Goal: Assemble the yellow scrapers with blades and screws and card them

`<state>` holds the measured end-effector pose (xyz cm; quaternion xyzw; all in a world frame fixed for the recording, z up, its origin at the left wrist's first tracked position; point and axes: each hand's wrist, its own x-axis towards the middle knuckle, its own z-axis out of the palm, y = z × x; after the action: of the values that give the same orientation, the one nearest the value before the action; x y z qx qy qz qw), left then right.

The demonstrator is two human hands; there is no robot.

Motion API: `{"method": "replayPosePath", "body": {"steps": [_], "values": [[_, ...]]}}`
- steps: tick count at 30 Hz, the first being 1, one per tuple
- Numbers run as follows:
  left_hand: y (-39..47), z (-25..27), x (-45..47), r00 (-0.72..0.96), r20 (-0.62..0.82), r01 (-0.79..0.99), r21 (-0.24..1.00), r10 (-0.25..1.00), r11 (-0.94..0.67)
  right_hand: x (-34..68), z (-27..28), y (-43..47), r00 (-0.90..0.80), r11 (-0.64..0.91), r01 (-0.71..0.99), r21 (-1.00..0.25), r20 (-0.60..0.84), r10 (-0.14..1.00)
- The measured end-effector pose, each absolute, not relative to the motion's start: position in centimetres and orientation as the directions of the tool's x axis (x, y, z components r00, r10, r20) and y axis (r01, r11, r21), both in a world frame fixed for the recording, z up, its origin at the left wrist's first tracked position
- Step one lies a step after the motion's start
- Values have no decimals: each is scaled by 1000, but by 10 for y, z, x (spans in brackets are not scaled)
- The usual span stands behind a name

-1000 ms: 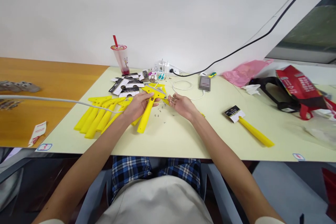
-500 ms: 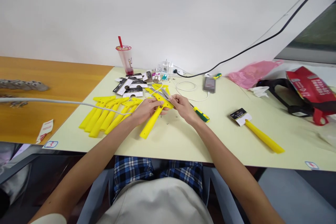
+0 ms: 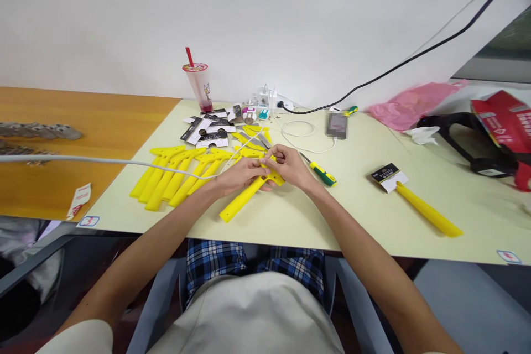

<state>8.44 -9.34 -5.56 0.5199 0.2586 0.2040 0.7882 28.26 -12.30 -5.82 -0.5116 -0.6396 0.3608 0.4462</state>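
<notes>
My left hand (image 3: 243, 174) is closed around the neck of a yellow scraper handle (image 3: 240, 202), whose grip slants down toward the table's front edge. Pinched fingers of my right hand (image 3: 288, 166) press on the wide head of the same handle; they hide much of it. Just behind my hands lie more yellow scraper parts (image 3: 261, 134) and grey blades. To the left, several yellow scraper handles (image 3: 166, 180) lie in an overlapping row. A screwdriver (image 3: 323, 175) with a green and yellow grip rests right of my right hand.
Black and white cardboard sleeves (image 3: 211, 131) lie behind the handles, beside a drink cup (image 3: 199, 88). A white cable (image 3: 108, 161) crosses over the left side. At right are a scraper in a card sleeve (image 3: 427, 210), a phone (image 3: 337, 124) and a red bag (image 3: 504, 127).
The view has shifted slightly. The scraper handle has tilted flatter, and my right hand has moved in over its head. The grey blade seen at my right fingers earlier no longer shows clearly there.
</notes>
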Motion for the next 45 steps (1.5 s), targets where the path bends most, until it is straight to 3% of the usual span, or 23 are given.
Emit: {"method": "replayPosePath", "body": {"steps": [5, 11, 17, 24, 31, 45], "values": [[-94, -52, 84, 763, -179, -69, 933, 621, 353, 282, -57, -120, 28, 138, 288, -948, 152, 988], [-88, -46, 86, 585, -95, -259, 919, 806, 296, 297, -62, -113, 114, 132, 447, -885, 203, 973], [-74, -34, 78, 258, -55, -492, 852, 965, 180, 297, -62, -121, -157, 218, 587, -780, 154, 976], [-63, -34, 71, 123, -24, -580, 809, 992, 91, 284, -66, -126, -322, 337, 632, -698, 159, 933], [-58, -34, 68, 74, -16, -575, 816, 997, 56, 273, -68, -118, -245, 334, 684, -648, 226, 943], [-62, -36, 71, 161, -8, -539, 837, 987, 94, 273, -79, -107, -179, 282, 713, -642, 222, 958]]}}
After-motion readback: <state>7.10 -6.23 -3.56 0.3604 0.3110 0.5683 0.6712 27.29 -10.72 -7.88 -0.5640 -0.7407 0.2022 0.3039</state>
